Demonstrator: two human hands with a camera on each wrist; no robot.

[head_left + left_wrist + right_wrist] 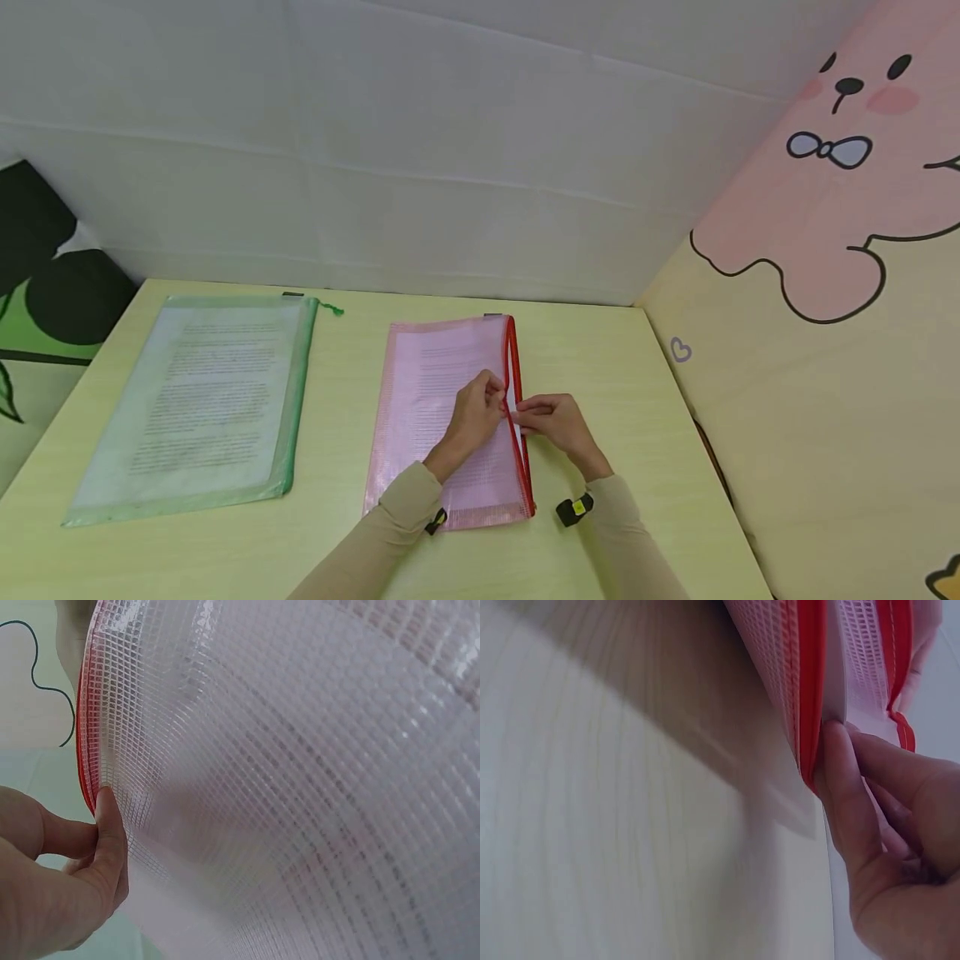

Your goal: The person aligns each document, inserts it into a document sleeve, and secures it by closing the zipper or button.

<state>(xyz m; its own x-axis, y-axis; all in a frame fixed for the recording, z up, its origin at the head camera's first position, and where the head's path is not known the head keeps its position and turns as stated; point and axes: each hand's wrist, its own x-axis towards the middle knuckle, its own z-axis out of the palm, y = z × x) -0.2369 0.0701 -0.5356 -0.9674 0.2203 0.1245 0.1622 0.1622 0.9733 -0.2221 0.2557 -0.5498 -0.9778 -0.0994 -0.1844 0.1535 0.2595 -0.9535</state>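
A pink mesh zipper pouch [442,350] with red edging lies in front of me, its right side gaping. White paper [834,682] shows inside the gap, and printed lines show through the mesh. My left hand [477,408] pinches the upper red edge [84,750] of the opening between thumb and fingers, lifting it away from the lower one. From the right, my right hand [558,423] reaches the mouth of the pouch. Its thumb and fingertips [837,742] pinch the paper's edge there, right beside the lower red edge [810,690].
To the left on the pale wooden table [345,417] lies a green zipper pouch [288,433] with a printed page [210,383] inside and a green cord [331,308] at its top corner. A white cloth wall [420,192] stands behind, and a printed panel [810,400] borders the right side.
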